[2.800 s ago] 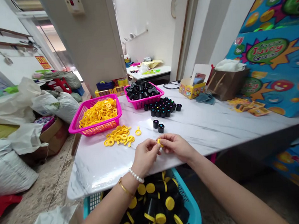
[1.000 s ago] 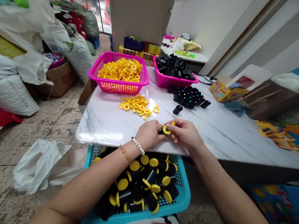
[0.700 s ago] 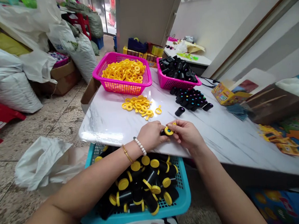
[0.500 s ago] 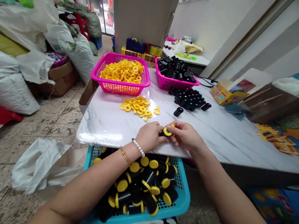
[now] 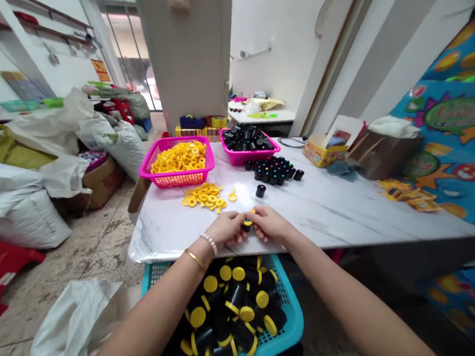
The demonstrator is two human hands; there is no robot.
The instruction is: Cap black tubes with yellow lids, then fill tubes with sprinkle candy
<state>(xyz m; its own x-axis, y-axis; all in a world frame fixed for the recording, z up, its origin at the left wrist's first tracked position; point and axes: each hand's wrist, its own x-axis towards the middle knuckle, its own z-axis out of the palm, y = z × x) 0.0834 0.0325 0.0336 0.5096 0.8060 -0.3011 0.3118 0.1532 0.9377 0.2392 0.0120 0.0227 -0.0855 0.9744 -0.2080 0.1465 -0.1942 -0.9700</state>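
Observation:
Over the front part of the marble-patterned table, both my hands meet around one small piece. My left hand is closed on a black plastic cylinder. On top of it sits a yellow ring with a tab, pinched by the fingers of my right hand; fingers hide part of both. A small pile of yellow rings lies beyond my left hand, with a single ring apart from it. One black cylinder stands alone, near a cluster of black cylinders with coloured dots.
Two pink baskets stand behind, one with yellow rings, one with black cylinders. Below the table edge, a turquoise basket holds yellow-capped black cylinders. A yellow box and brown bag sit at the right.
The view has tilted up and turned right, so the table looks straighter and lower. Both hands stay together on the cylinder and ring, which are now more upright in view.

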